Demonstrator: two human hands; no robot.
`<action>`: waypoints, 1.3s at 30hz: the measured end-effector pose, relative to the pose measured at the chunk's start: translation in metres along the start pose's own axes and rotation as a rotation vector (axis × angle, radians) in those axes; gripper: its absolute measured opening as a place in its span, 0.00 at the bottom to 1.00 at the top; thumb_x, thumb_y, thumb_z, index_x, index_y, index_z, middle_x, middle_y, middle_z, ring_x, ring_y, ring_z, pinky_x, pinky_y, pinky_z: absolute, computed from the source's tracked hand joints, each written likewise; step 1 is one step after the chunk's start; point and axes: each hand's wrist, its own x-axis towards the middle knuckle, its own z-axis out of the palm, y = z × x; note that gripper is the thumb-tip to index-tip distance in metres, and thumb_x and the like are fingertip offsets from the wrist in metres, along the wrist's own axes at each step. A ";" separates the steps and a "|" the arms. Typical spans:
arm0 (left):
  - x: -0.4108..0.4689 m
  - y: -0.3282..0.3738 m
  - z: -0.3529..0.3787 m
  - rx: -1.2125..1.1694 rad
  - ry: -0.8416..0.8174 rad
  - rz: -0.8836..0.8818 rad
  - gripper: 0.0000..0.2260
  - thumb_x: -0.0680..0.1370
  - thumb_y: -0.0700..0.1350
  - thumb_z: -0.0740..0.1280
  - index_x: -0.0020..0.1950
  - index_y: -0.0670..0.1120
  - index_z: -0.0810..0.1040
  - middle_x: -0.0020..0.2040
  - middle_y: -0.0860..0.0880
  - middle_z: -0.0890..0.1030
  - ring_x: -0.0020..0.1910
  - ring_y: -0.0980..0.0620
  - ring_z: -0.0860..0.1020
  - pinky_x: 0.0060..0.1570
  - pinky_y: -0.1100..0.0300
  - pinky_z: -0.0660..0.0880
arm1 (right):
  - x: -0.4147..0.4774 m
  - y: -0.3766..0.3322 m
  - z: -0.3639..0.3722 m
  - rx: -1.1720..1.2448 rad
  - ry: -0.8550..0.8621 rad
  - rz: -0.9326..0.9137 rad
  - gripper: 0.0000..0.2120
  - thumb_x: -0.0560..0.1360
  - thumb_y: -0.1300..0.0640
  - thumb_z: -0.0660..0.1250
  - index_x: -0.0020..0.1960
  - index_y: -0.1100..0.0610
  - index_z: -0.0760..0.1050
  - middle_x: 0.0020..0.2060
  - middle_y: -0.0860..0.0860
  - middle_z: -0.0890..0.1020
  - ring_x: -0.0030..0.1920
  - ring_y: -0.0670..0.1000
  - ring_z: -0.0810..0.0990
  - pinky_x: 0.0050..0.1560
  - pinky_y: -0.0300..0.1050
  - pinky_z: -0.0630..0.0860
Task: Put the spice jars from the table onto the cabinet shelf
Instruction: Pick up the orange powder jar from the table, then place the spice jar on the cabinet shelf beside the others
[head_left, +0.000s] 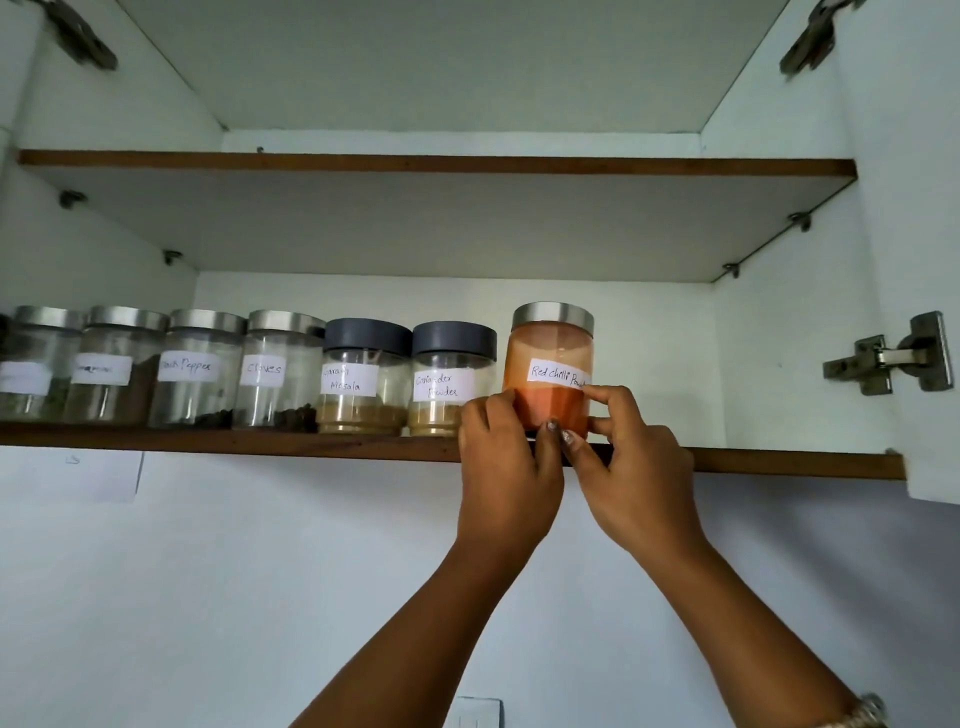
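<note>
A red chilli powder jar (550, 358) with a steel lid stands upright on the lower cabinet shelf (260, 441), at the right end of a row of jars. My left hand (506, 467) and my right hand (634, 457) both grip its base, fingers curled round its two sides. To its left stand the coriander powder jar (449, 376) and the garam masala jar (363, 376), both with dark lids. Further left are the cloves jar (278, 371), the black pepper jar (195, 369) and two more steel-lidded jars.
The upper shelf (436, 166) runs above the jars with a low gap over their lids. An open cabinet door with a metal hinge (893, 356) stands at the right. Bare shelf lies right of the chilli jar. White wall below.
</note>
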 end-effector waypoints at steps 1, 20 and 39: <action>0.000 0.000 0.001 0.005 0.006 0.004 0.16 0.78 0.48 0.62 0.65 0.44 0.68 0.60 0.46 0.69 0.57 0.49 0.73 0.54 0.55 0.77 | 0.000 0.000 0.001 0.004 0.014 0.000 0.25 0.73 0.42 0.64 0.68 0.48 0.64 0.57 0.50 0.81 0.49 0.54 0.82 0.55 0.55 0.78; -0.010 -0.006 -0.011 0.225 -0.200 0.035 0.23 0.80 0.50 0.58 0.73 0.47 0.59 0.67 0.46 0.65 0.66 0.48 0.63 0.61 0.65 0.67 | -0.019 -0.008 0.028 -0.369 0.109 -0.007 0.23 0.72 0.49 0.68 0.65 0.55 0.73 0.56 0.58 0.81 0.58 0.63 0.74 0.57 0.61 0.69; -0.054 -0.047 -0.068 0.561 -0.595 0.192 0.37 0.77 0.53 0.65 0.77 0.56 0.42 0.78 0.50 0.38 0.73 0.41 0.57 0.67 0.48 0.63 | -0.080 -0.048 0.059 -0.520 -0.390 0.039 0.44 0.73 0.36 0.60 0.76 0.48 0.35 0.73 0.56 0.29 0.74 0.63 0.31 0.71 0.67 0.42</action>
